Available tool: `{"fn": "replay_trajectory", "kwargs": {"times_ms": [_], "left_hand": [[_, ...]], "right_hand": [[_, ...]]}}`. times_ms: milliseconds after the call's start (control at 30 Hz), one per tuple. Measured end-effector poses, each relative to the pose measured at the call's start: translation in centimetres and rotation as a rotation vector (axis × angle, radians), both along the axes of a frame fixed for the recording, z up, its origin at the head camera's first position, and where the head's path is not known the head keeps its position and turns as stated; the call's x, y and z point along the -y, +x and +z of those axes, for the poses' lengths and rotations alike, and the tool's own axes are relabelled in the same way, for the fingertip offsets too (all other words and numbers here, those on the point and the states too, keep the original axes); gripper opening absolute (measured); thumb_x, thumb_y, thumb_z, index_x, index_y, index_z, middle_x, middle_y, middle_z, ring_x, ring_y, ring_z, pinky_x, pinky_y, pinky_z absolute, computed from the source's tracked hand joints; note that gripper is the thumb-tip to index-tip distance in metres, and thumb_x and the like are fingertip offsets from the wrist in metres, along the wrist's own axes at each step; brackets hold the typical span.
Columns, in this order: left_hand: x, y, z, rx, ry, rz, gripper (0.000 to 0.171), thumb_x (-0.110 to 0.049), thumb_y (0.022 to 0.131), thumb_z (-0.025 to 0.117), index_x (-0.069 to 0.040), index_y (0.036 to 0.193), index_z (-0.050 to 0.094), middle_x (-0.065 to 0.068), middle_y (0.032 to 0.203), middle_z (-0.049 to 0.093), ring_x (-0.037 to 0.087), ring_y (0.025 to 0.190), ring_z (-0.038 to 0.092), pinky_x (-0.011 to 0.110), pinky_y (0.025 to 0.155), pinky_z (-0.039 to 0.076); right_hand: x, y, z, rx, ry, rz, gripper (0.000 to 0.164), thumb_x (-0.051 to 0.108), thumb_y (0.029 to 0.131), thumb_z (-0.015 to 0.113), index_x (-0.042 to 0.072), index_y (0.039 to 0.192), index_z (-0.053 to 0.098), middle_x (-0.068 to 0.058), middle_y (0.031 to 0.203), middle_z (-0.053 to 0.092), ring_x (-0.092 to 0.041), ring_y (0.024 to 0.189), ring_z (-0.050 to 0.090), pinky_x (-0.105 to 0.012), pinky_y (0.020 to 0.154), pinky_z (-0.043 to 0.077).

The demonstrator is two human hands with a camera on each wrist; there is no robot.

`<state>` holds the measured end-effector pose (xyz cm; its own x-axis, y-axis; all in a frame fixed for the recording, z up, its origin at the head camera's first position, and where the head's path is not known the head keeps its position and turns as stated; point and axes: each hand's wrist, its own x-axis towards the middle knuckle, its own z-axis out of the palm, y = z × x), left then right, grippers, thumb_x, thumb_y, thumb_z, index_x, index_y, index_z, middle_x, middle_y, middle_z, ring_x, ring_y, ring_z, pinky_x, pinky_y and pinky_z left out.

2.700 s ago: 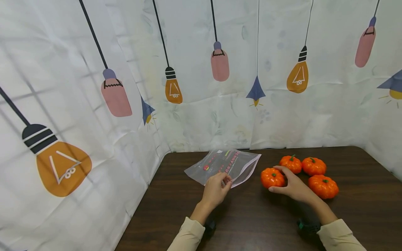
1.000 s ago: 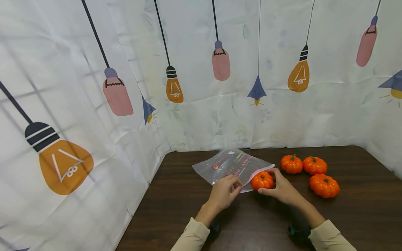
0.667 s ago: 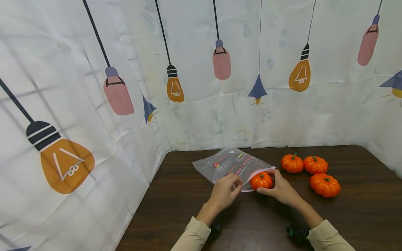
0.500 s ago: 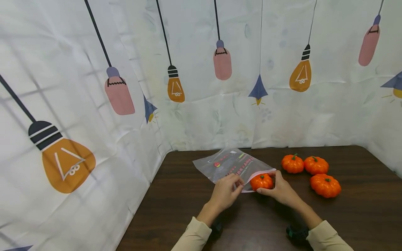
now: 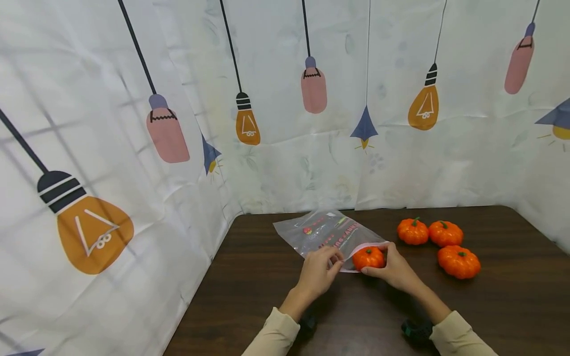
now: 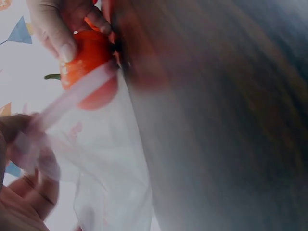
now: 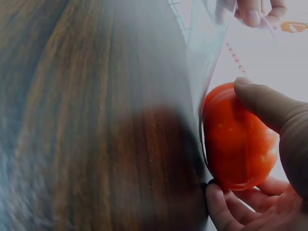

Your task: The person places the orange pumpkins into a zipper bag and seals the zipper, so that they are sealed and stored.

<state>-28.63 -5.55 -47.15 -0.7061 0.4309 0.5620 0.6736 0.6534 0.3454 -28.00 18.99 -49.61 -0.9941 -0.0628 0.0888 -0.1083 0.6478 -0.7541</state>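
A clear plastic zip bag [image 5: 329, 232] with red print and a pink rim lies on the table, its mouth facing right and toward me. My left hand [image 5: 318, 271] pinches the bag's upper rim and lifts it; the left wrist view shows the pink rim [image 6: 72, 96] between its fingers. At the mouth sits a small orange pumpkin [image 5: 368, 258] with a green stem, partly inside. My right hand [image 5: 394, 269] grips it from the right, with the thumb and fingers on opposite sides of the pumpkin [image 7: 238, 139] in the right wrist view.
Three more small pumpkins stand to the right: one at the back left [image 5: 412, 231], one beside it [image 5: 445, 233], one nearer [image 5: 459, 262]. The dark wooden table [image 5: 356, 316] ends at a white printed curtain [image 5: 285, 173] behind and on the left.
My right hand has carried the pumpkin leftward from beside the other pumpkins into the bag's mouth. The bag and left hand shifted slightly right early on; lately the pumpkin has moved only a little.
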Motion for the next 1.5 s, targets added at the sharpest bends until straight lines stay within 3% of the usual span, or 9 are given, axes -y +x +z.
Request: {"fn": "replay_trajectory", "kwargs": {"times_ms": [200, 300, 367, 433, 533, 633, 700, 1133, 1500], "left_hand": [[-0.2, 0.2, 0.3, 0.104, 0.041, 0.109, 0.010, -0.020, 0.091, 0.076, -0.025, 0.088, 0.067, -0.012, 0.077, 0.067, -0.004, 0.065, 0.051, 0.057, 0.099, 0.040], [-0.3, 0.2, 0.2, 0.141, 0.089, 0.142, 0.013, -0.018, 0.090, 0.077, -0.025, 0.085, 0.066, -0.012, 0.074, 0.066, -0.003, 0.065, 0.052, 0.078, 0.102, 0.030], [-0.3, 0.2, 0.2, 0.162, 0.109, 0.172, 0.014, -0.018, 0.089, 0.078, -0.025, 0.084, 0.066, -0.011, 0.073, 0.066, -0.002, 0.066, 0.053, 0.081, 0.102, 0.027], [-0.3, 0.1, 0.3, 0.186, 0.122, 0.197, 0.014, -0.018, 0.089, 0.078, -0.025, 0.083, 0.066, -0.011, 0.073, 0.066, -0.001, 0.067, 0.054, 0.075, 0.100, 0.033], [-0.3, 0.0, 0.3, 0.216, 0.130, 0.213, 0.013, -0.019, 0.089, 0.078, -0.026, 0.084, 0.067, -0.010, 0.073, 0.066, 0.000, 0.065, 0.052, 0.050, 0.085, 0.046], [-0.1, -0.2, 0.2, 0.243, 0.147, 0.193, 0.013, -0.017, 0.089, 0.077, -0.024, 0.084, 0.067, -0.008, 0.072, 0.065, 0.001, 0.059, 0.048, 0.028, 0.062, 0.040], [0.0, -0.2, 0.1, 0.254, 0.155, 0.178, 0.013, -0.016, 0.089, 0.077, -0.023, 0.085, 0.067, -0.007, 0.072, 0.065, 0.001, 0.057, 0.046, 0.023, 0.056, 0.037], [-0.3, 0.1, -0.1, 0.311, 0.194, 0.104, 0.011, -0.017, 0.092, 0.075, -0.022, 0.087, 0.067, -0.006, 0.072, 0.065, -0.003, 0.056, 0.046, 0.019, 0.051, 0.038], [-0.3, 0.2, -0.4, 0.338, 0.197, 0.042, 0.010, -0.015, 0.092, 0.074, -0.019, 0.087, 0.066, -0.005, 0.071, 0.063, -0.004, 0.056, 0.045, 0.017, 0.053, 0.039]], "right_hand": [[0.5, -0.4, -0.1, 0.041, 0.027, -0.025, 0.093, 0.051, 0.078, 0.085, -0.006, 0.134, 0.036, -0.030, 0.127, 0.058, -0.035, 0.109, 0.061, -0.054, 0.096, 0.049], [0.7, -0.6, 0.0, 0.044, 0.029, -0.050, 0.093, 0.052, 0.077, 0.085, -0.005, 0.132, 0.036, -0.030, 0.126, 0.058, -0.035, 0.107, 0.061, -0.052, 0.094, 0.049], [0.8, -0.6, 0.0, 0.038, 0.030, -0.065, 0.092, 0.052, 0.076, 0.086, -0.004, 0.131, 0.037, -0.030, 0.124, 0.060, -0.035, 0.106, 0.062, -0.050, 0.092, 0.049], [0.9, -0.6, -0.1, 0.034, 0.030, -0.073, 0.090, 0.051, 0.076, 0.086, -0.003, 0.130, 0.038, -0.029, 0.122, 0.061, -0.034, 0.105, 0.062, -0.049, 0.091, 0.049], [1.0, -0.6, -0.1, 0.028, 0.037, -0.082, 0.089, 0.051, 0.076, 0.086, -0.003, 0.129, 0.039, -0.029, 0.121, 0.062, -0.034, 0.103, 0.063, -0.048, 0.089, 0.049], [1.1, -0.7, 0.0, 0.020, 0.041, -0.088, 0.088, 0.050, 0.076, 0.086, -0.004, 0.129, 0.040, -0.029, 0.119, 0.063, -0.034, 0.101, 0.063, -0.048, 0.088, 0.050], [1.2, -0.7, 0.0, 0.017, 0.043, -0.096, 0.089, 0.050, 0.076, 0.087, -0.005, 0.129, 0.040, -0.030, 0.119, 0.063, -0.035, 0.101, 0.063, -0.049, 0.087, 0.050], [2.2, -1.1, -0.2, 0.034, 0.025, -0.209, 0.095, 0.055, 0.076, 0.085, -0.011, 0.128, 0.042, -0.032, 0.120, 0.057, -0.043, 0.103, 0.061, -0.056, 0.087, 0.049], [1.7, -1.0, 0.1, 0.056, -0.014, -0.196, 0.090, 0.047, 0.078, 0.087, -0.012, 0.131, 0.045, -0.033, 0.123, 0.050, -0.042, 0.107, 0.057, -0.055, 0.092, 0.047]]}}
